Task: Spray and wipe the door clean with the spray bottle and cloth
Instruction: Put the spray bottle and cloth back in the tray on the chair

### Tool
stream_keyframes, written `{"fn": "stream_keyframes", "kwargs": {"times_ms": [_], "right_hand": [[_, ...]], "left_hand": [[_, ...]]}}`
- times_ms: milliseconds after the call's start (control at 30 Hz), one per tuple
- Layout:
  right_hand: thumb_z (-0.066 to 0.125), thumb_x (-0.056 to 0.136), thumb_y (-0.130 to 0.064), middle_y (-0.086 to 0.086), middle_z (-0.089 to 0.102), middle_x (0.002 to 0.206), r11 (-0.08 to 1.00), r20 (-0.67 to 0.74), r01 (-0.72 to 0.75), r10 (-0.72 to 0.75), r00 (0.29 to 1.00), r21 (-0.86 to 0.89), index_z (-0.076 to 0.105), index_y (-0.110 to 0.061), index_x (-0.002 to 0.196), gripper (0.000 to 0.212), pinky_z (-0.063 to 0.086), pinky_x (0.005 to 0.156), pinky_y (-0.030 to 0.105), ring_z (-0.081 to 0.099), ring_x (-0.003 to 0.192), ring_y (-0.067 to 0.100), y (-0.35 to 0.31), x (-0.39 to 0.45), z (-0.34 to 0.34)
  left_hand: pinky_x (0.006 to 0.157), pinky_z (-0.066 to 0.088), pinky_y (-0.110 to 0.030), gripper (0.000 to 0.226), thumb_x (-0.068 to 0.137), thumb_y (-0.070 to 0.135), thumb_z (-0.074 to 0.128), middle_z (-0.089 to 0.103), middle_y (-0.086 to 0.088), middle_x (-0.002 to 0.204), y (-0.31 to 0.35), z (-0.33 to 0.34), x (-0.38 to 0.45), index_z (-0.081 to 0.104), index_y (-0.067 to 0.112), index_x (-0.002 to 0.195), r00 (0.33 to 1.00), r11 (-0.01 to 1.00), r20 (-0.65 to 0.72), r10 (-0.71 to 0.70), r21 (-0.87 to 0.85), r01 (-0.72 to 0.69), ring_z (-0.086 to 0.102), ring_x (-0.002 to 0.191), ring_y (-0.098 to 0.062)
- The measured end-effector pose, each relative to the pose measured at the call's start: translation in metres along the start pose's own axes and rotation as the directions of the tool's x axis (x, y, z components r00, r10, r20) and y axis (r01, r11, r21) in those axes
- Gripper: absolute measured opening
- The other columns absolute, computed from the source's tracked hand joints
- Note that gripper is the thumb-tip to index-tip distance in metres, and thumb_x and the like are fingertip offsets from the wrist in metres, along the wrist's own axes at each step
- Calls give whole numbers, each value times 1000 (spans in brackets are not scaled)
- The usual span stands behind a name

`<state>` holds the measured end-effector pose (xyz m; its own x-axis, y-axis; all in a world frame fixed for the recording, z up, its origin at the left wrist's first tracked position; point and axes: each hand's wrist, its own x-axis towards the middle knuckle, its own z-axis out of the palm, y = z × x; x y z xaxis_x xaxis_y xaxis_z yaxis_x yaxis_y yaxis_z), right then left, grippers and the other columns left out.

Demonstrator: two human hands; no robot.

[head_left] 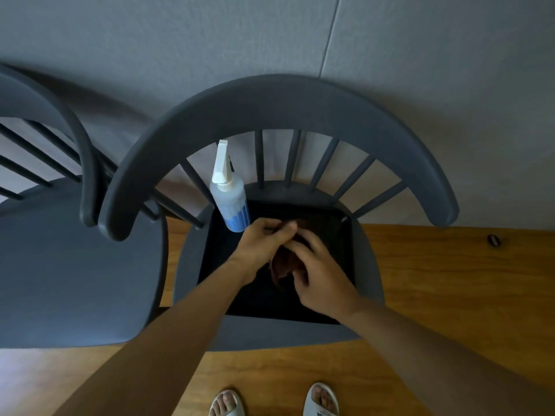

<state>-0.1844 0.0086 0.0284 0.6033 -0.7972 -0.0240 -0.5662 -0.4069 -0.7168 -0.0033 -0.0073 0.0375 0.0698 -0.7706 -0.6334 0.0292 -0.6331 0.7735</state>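
Observation:
A clear spray bottle [229,195] with a white nozzle and blue liquid stands upright at the back left corner of a black tray [327,223]. The tray lies on the seat of a dark grey chair [279,106]. A dark reddish-brown cloth [283,264] hangs bunched above the middle of the tray. My left hand [264,243] pinches the cloth's upper part, just right of the bottle's base. My right hand [318,276] grips the cloth from the right, fingers curled round it. Most of the cloth is hidden between the two hands.
A second grey chair [60,259] stands close on the left, its backrest touching the first chair's. A grey panelled wall [270,40] rises right behind both. The wooden floor [450,280] stretches to the right, and my feet in white slippers [321,399] are at the bottom.

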Motion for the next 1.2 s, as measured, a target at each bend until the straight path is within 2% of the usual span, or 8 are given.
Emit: {"fn": "stream_keyframes", "kwargs": {"times_ms": [100, 233, 333, 433, 733, 933, 1067, 1200], "right_hand": [[57, 84, 3, -22, 21, 161, 980, 80, -93, 80, 994, 173, 42, -29, 146, 72, 31, 116, 11, 25, 148, -7, 2, -16, 15], [51, 90, 14, -15, 41, 143, 869, -101, -289, 356, 929, 401, 47, -25, 131, 56, 48, 110, 28, 47, 138, 4, 8, -26, 25], [55, 94, 8, -8, 47, 131, 882, -225, -383, 446, 866, 275, 53, -18, 131, 46, 48, 106, 27, 52, 124, 7, 19, -19, 15], [60, 95, -1, 1, 47, 141, 892, -72, -443, 449, 890, 86, 51, -17, 141, 50, 45, 107, 29, 46, 132, 22, 31, -11, 7], [73, 85, -34, 3, 42, 129, 881, 104, -468, 473, 875, -76, 38, -32, 147, 71, 45, 103, 41, 38, 124, 24, 37, 12, 7], [63, 94, -36, 6, 48, 127, 784, 145, -620, 611, 778, 30, 55, -26, 137, 46, 48, 102, 38, 51, 122, 27, 53, 30, 8], [70, 94, -25, 1, 53, 108, 870, 67, -490, 493, 868, -46, 63, -24, 105, 14, 52, 89, 35, 57, 102, 22, 52, 26, 1], [68, 96, -21, -11, 68, 102, 932, 1, -333, 336, 942, 142, 54, -33, 91, 19, 55, 77, 25, 66, 94, 4, 37, 19, -21]], "left_hand": [[75, 59, -28, 11, 94, 20, 76, 76, -6, 98, -20, -5, 6, 72, 17, 104, 1000, 985, -12, 17, 170, -15, 74, 94, -19], [75, 56, -26, 9, 99, 11, 67, 75, -3, 94, -42, -14, 7, 71, 20, 98, 997, 962, 4, 77, 262, -75, 72, 88, -16], [73, 53, -22, 10, 101, 12, 63, 74, -5, 98, -49, -19, 7, 67, 21, 100, 994, 974, -31, 109, 202, -100, 70, 91, -16], [77, 52, -26, 10, 102, 16, 60, 71, -2, 99, -52, -19, 8, 63, 25, 101, 983, 976, -147, 112, 204, -81, 69, 96, -19], [102, 53, -37, 93, 74, 38, 87, 41, 6, 133, -59, -14, -3, 31, 52, 146, 961, 732, -12, 275, 651, -201, 51, 122, -14], [78, 51, -16, 36, 82, 42, 81, 53, 13, 111, -57, -18, -3, 58, 44, 109, 952, 839, -112, 286, 509, -192, 61, 101, -7], [75, 56, -24, 31, 89, 41, 79, 62, 8, 104, -50, -21, -3, 55, 33, 108, 967, 793, -76, 245, 589, -155, 63, 90, -6], [80, 58, -26, 22, 97, 30, 71, 69, 6, 104, -37, -30, -9, 63, 25, 118, 965, 769, -18, 263, 608, -198, 67, 92, -7]]}}
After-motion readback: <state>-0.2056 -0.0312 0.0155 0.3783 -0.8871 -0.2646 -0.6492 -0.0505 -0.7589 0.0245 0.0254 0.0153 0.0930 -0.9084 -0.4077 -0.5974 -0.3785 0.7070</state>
